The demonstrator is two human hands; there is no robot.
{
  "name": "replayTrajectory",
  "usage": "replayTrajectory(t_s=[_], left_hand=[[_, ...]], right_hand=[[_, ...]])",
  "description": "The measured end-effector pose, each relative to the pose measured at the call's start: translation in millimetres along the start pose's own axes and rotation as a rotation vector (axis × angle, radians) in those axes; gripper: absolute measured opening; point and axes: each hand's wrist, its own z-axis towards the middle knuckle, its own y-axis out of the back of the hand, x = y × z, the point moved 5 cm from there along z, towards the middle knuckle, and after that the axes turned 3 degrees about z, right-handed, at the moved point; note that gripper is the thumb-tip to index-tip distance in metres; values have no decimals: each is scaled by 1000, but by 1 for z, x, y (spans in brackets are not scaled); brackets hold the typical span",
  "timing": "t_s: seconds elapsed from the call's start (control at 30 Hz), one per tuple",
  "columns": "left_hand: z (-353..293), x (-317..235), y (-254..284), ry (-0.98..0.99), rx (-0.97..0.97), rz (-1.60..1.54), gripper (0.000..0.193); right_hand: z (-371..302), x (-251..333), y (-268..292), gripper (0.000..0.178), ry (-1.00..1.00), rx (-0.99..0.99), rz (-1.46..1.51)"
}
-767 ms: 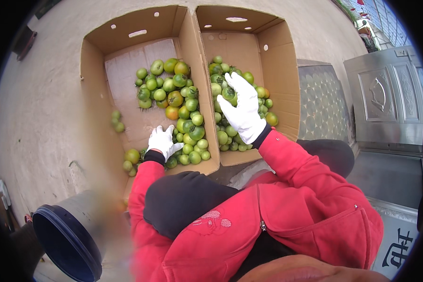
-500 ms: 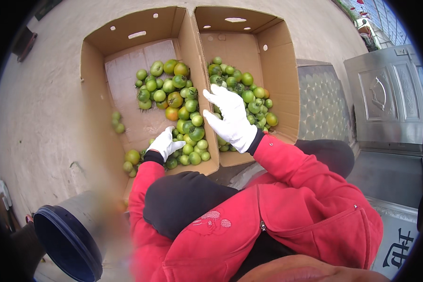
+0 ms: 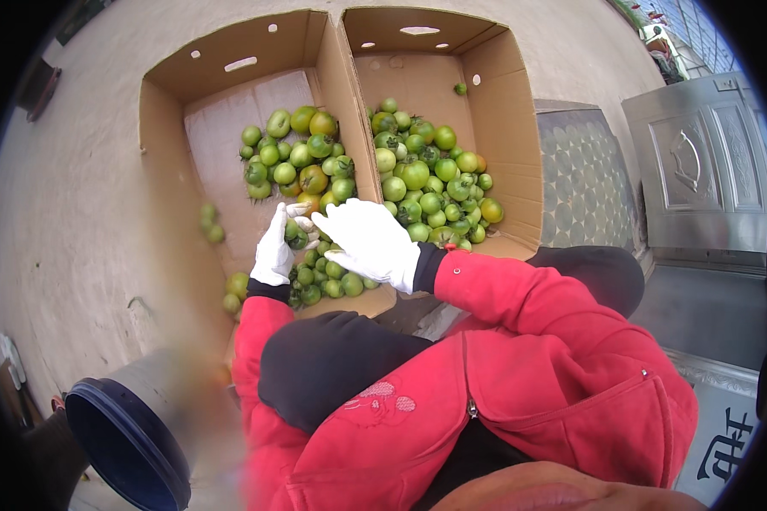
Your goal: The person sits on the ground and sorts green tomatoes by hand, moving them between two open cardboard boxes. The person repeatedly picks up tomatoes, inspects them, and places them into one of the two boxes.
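Note:
Two brown cardboard boxes stand side by side, with mostly green tomatoes in both. Over the left box (image 3: 164, 128), my white-gloved left hand (image 3: 273, 253) is closed on a green tomato (image 3: 296, 235). My gloved right hand (image 3: 368, 242) reaches across the shared wall close to that tomato. Its fingers are stretched out and its thumb is apart; I see nothing held in it. Below the hands lies a heap of small green tomatoes (image 3: 333, 288), partly covered by them. In the right box (image 3: 504, 128) is another heap (image 3: 435, 183), and a single green tomato (image 3: 460, 88) shows near its far right corner.
A dark-rimmed bucket (image 3: 128, 443) stands at the lower left. Right of the boxes are a patterned mat (image 3: 588, 179) and a grey metal panel with a handle (image 3: 699, 170). A blurred patch covers part of the left box's near left side.
My left hand has risen from the heap with a green tomato. My right hand has moved left from the right box toward it. A lone tomato now shows in the right box's far corner.

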Motion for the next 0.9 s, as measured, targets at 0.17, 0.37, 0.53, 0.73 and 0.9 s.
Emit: replayTrajectory(t_s=[0.17, 0.37, 0.53, 0.73, 0.9], left_hand=[[-12, -8, -53, -192, 301, 215, 58], [-13, 7, -64, -91, 325, 388, 66], [-18, 9, -65, -22, 345, 380, 67], [-6, 5, -62, -54, 197, 117, 56], [-6, -7, -44, -56, -34, -20, 73]], right_hand=[[2, -4, -3, 47, -86, 108, 64], [0, -5, -2, 41, -68, 62, 115], [0, -8, -7, 43, -92, 132, 201], [-22, -22, 17, 50, -44, -270, 210], [-31, -71, 65, 63, -240, -425, 93]])
